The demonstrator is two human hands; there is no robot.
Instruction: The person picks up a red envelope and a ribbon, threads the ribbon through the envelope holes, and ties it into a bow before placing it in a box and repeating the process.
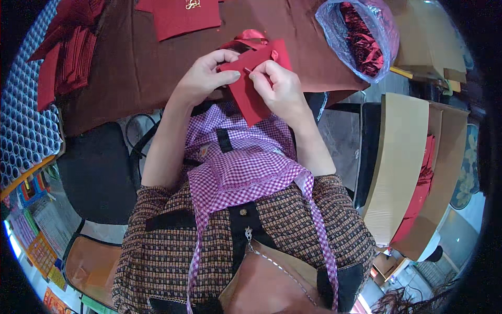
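Two pinches: my left hand (pixel 209 76) braces, presumably, flat red paper piece's (pixel 251 104) left edge; right hand (pixel 278 85) grips small dark sliver (pixel 247 70) over its face.

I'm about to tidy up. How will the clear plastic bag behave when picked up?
The plastic bag would probably be floppy, since its thin film looks wrinkled. It may spill its shiny red contents if tipped, because its mouth gapes open.

Red paper piece (pixel 250 104); purple-white gingham apron (pixel 243 170); brown tablecloth (pixel 133 73).
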